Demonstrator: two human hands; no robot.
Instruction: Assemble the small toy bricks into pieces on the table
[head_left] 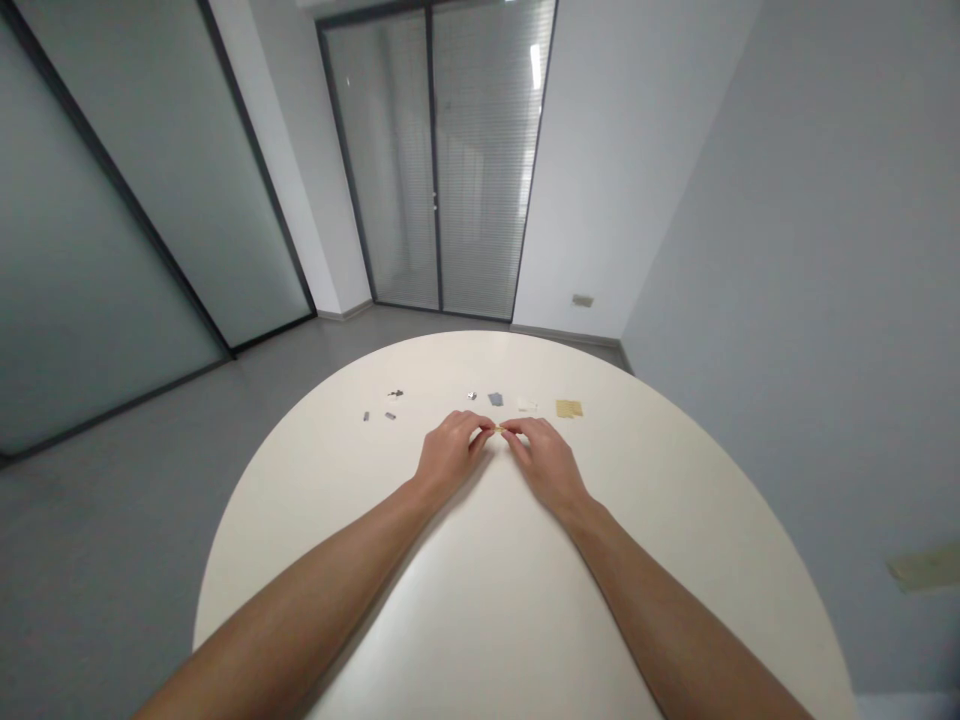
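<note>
My left hand (454,447) and my right hand (546,462) meet fingertip to fingertip over the middle of the white table. Between them, a small yellowish piece (499,429) is pinched from both sides; most of it hides behind my fingers, and its kind is too small to make out. Just beyond my hands lie a grey-blue flat piece (496,399), a small shiny metallic piece (472,396) and a whitish flat piece (527,405). Yellow-tan squares (568,408), partly overlapping, rest to the right of them.
Farther left on the round table (480,600) are small dark pieces (396,393) and two little grey blocks, one (390,415) right of the other (366,416). Behind the table's far edge stand a glass door (480,160) and a white wall (600,150).
</note>
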